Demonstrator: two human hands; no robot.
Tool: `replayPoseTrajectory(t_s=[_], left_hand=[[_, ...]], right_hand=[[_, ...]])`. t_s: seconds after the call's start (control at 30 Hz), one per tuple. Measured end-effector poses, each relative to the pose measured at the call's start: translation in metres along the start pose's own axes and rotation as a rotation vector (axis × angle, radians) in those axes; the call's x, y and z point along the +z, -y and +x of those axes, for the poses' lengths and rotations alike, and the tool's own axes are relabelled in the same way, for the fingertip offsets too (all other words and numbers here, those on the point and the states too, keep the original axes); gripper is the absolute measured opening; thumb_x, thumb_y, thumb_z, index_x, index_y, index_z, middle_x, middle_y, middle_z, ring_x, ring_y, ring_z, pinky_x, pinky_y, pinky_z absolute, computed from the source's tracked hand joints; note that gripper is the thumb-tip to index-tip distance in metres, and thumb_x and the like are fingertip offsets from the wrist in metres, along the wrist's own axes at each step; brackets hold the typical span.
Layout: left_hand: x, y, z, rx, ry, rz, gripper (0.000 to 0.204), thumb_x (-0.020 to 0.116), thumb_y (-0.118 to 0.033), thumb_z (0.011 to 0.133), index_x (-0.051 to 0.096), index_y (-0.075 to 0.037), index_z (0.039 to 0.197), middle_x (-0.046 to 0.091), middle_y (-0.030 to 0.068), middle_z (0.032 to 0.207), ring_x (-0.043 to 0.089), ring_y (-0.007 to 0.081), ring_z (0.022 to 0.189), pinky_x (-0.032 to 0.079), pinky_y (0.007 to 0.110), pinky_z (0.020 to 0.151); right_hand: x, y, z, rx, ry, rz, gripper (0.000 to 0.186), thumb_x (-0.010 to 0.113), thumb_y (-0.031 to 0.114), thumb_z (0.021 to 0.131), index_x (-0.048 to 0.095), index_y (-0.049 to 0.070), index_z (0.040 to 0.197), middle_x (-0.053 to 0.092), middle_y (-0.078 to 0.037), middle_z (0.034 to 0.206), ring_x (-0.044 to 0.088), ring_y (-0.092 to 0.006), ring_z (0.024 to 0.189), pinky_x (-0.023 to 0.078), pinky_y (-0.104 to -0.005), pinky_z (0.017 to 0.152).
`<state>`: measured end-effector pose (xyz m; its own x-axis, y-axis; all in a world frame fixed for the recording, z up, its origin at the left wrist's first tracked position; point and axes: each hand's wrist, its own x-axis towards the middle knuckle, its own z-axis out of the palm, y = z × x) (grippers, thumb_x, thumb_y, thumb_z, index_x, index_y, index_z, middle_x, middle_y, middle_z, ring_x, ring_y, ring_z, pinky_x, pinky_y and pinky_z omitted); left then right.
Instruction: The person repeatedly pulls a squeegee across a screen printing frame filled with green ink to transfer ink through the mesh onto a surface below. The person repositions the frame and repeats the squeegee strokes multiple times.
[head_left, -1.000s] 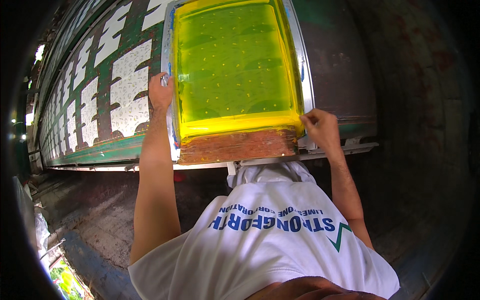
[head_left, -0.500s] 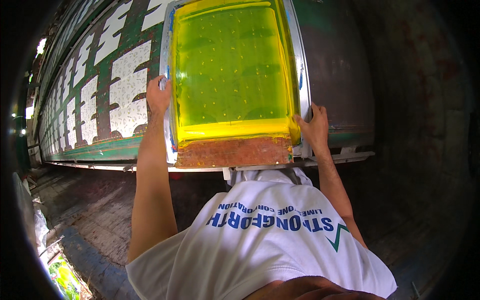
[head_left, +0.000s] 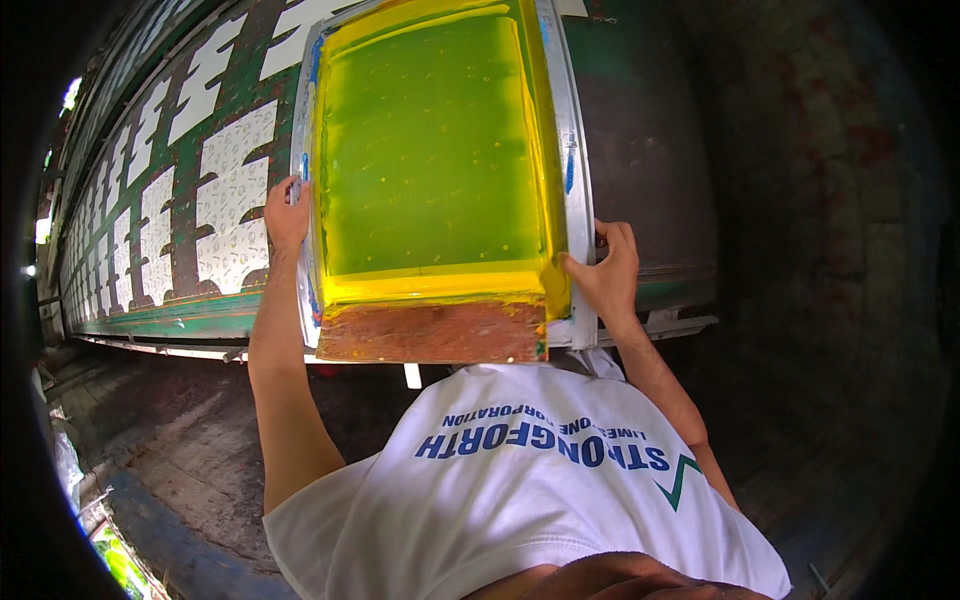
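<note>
A rectangular screen frame [head_left: 577, 200] with a metal rim and yellow-green mesh [head_left: 420, 150] lies on a long table, streaked with thick yellow ink along its inner edges. A brown wooden board [head_left: 430, 330] crosses its near end. My left hand [head_left: 287, 215] is closed on the frame's left side, at a small metal piece I cannot make out clearly. My right hand [head_left: 610, 270] grips the right side near the lower corner, thumb on the inner edge and fingers over the outer edge.
White cut pieces [head_left: 232, 230], some with grey print, lie in rows across the green table surface [head_left: 160, 320] to the left. A dark board area [head_left: 650, 150] continues right of the frame. Below the table's front rail lies a grimy floor [head_left: 150, 420]; foliage shows at the lower left.
My right hand has shifted from a pinch at the inner corner to a grip round the frame's side. Table, frame and hands appear further left and lower in the view.
</note>
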<state>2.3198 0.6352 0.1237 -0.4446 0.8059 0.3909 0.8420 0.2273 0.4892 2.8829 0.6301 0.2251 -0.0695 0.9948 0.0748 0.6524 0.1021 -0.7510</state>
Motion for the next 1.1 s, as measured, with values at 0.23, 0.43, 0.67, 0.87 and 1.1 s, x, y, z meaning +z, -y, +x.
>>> replayPoseTrajectory(t_s=[0.23,0.43,0.67,0.87,1.1], left_hand=[[0.016,-0.076,0.013,-0.131,-0.016,-0.14,0.053,0.084,-0.029,0.091,0.069,-0.009,0.137,0.078,0.0152,0.112,0.075,0.023,0.098,0.059,0.037,0.086],[0.09,-0.237,-0.003,0.015,-0.106,-0.123,0.053,0.086,-0.033,0.087,0.071,-0.009,0.132,0.078,0.0138,0.112,0.075,0.0266,0.099,0.059,0.039,0.087],[0.192,-0.441,-0.051,0.093,-0.112,-0.107,0.052,0.086,-0.033,0.087,0.072,-0.007,0.13,0.077,0.0123,0.108,0.073,0.025,0.095,0.058,0.037,0.086],[0.254,-0.55,-0.052,0.159,-0.093,-0.192,0.05,0.085,-0.033,0.086,0.073,-0.007,0.126,0.076,0.0157,0.11,0.074,0.0292,0.098,0.058,0.04,0.088],[0.263,-0.575,-0.044,0.072,-0.098,-0.165,0.046,0.084,-0.033,0.085,0.074,-0.006,0.122,0.076,0.0156,0.112,0.072,0.0321,0.106,0.057,0.043,0.092]], right_hand=[[-0.047,-0.044,0.036,-0.099,-0.097,0.024,0.056,0.086,0.011,0.072,0.068,-0.002,0.123,0.058,-0.015,0.116,0.061,-0.0294,0.111,0.053,-0.0398,0.098],[-0.174,-0.173,0.066,0.03,-0.146,0.146,0.059,0.087,0.007,0.077,0.064,-0.002,0.131,0.054,-0.016,0.136,0.06,-0.029,0.126,0.055,-0.041,0.104],[-0.334,-0.328,0.069,0.149,-0.246,0.183,0.06,0.088,0.007,0.08,0.061,-0.003,0.132,0.054,-0.016,0.138,0.061,-0.0297,0.125,0.052,-0.0436,0.106],[-0.418,-0.396,0.082,0.187,-0.286,-0.013,0.062,0.09,0.017,0.081,0.062,-0.002,0.133,0.057,-0.017,0.138,0.059,-0.0322,0.126,0.049,-0.0458,0.107],[-0.436,-0.404,0.132,0.293,-0.24,0.103,0.067,0.09,0.018,0.081,0.062,-0.005,0.137,0.061,-0.022,0.14,0.062,-0.0347,0.125,0.051,-0.0463,0.105]])
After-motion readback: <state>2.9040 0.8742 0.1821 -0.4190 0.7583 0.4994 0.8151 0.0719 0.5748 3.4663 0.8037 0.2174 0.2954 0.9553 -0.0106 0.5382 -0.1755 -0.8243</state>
